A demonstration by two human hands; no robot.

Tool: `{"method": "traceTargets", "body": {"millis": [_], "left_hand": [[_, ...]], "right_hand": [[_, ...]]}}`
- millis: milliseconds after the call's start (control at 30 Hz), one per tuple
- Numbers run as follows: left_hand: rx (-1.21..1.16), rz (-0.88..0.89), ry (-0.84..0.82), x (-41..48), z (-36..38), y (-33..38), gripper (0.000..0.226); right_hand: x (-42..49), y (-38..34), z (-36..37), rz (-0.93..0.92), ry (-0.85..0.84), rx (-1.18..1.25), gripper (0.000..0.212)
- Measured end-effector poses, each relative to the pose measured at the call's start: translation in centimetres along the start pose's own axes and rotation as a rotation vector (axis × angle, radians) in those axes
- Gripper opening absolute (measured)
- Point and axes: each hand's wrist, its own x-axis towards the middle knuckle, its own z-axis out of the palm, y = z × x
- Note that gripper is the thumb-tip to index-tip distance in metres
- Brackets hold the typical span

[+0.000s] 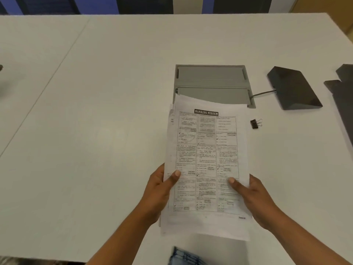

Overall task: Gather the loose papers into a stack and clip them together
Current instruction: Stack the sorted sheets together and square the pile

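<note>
Under both hands spreads the white table [95, 111]. Between the hands, and apparently held just above the table, is the stack of papers [207, 159]. Its long axis runs straight away from the person, and its far short edge overlaps the grey cable hatch [210, 79] beyond the hands. The sheets are gathered but not flush: a few edges peek out along the left side and at the far end.

The left hand [158, 192] grips the left long edge near the body, with the thumb on the printed face and the fingers hidden beneath. The right hand [254, 199] holds the right long edge the same way.

The binder clip [255, 123] lies on the table ahead of the right hand. It sits just beside the stack's right long edge near the far end, without touching the paper, and its wire loops are on the side away from the sheets. The right hand is plainly the nearer one. Once the edges are squared, the likely move is for the left hand to keep hold of the stack while the right lets go and reaches forward for the clip.
</note>
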Motion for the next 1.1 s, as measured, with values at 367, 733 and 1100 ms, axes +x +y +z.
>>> {"method": "traceTargets", "body": {"millis": [367, 733, 1100], "left_hand": [[0.918, -0.164, 0.411, 2.9, -2.9, -7.9, 0.089], [1.176, -0.269, 0.375, 5.2, -2.5, -10.9, 0.086], [1.070, -0.379, 0.345, 6.7, -2.3, -10.2, 0.086]], "right_hand": [[-1.4, 2.8, -5.7, 0.087, 0.255, 0.008, 0.030], [-2.0, 3.5, -7.2, 0.112, 0.362, 0.060, 0.030], [-2.2, 3.8, -7.4, 0.098, 0.396, 0.046, 0.044]]}}
